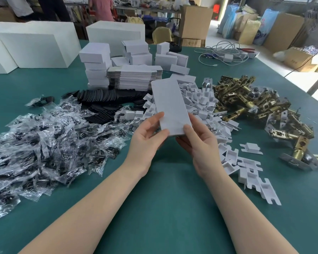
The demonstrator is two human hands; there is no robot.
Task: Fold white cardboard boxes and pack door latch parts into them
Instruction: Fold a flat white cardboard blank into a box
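Note:
I hold a flat white cardboard box blank (170, 105) up over the green table (163, 208), tilted away from me. My left hand (148, 136) pinches its near left corner between thumb and fingers. My right hand (196, 142) grips its near right corner, thumb on top. A stack of flat blanks (134, 77) lies behind it, next to folded white boxes (96, 65). Brass door latches (251, 105) are heaped at the right. White cardboard inserts (200, 105) are piled in the middle.
Clear bags of dark screws (44, 143) cover the left of the table, with black round plates (103, 99) behind them. Large white cartons (33, 48) stand at the back left, cables (222, 52) at the back right. People stand far behind.

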